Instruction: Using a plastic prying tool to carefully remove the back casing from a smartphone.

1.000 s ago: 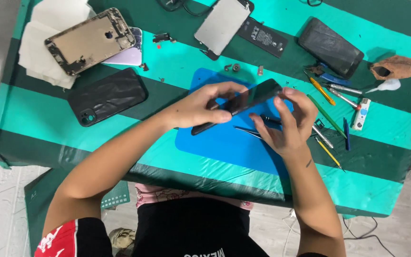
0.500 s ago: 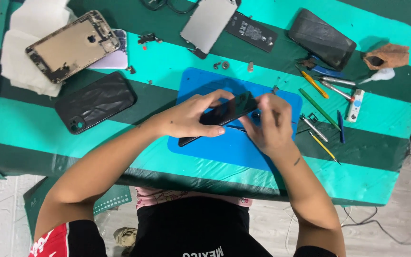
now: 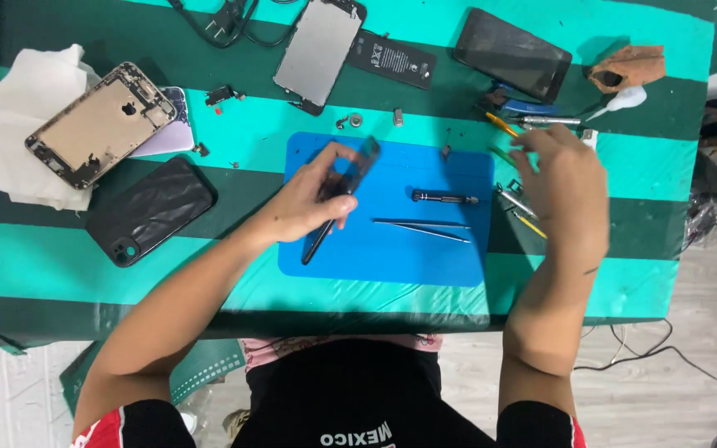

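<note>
Phone repair at a striped worktop (image 3: 60, 274).

The left hand (image 3: 309, 203) grips a dark phone (image 3: 343, 199) tilted on edge over the blue mat (image 3: 392, 257), with tweezers (image 3: 421, 228) and a screwdriver (image 3: 444, 197) lying beside it. The right hand (image 3: 566, 187) hovers loosely spread, holding nothing, above small tools (image 3: 520, 203) at the mat's right edge. Farther off lie a battery (image 3: 392, 60) and a screen (image 3: 512, 54).
</note>
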